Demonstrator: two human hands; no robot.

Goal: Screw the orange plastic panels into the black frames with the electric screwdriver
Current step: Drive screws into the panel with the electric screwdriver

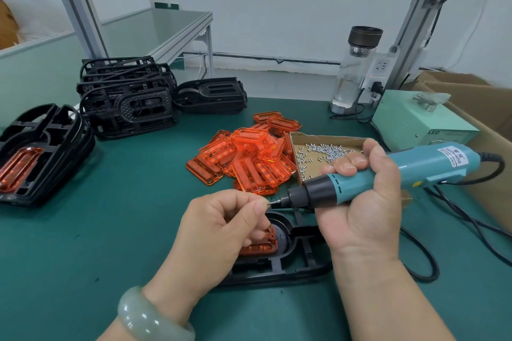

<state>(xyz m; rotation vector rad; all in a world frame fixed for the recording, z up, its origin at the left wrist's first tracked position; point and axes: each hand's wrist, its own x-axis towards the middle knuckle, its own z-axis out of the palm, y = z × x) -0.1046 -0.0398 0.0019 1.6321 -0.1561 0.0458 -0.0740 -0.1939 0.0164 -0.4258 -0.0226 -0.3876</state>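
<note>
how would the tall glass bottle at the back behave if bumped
The glass bottle is tall and narrow with a bulky dark cap, so a bump would probably tip it rather than slide it. Its clear walls look like glass, so likely breakable. Water seems to sit low inside, which may steady it slightly.

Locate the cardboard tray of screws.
In the head view the cardboard tray sits right of centre, between the pile of orange panels and the pale green box, just behind the right hand.
</note>
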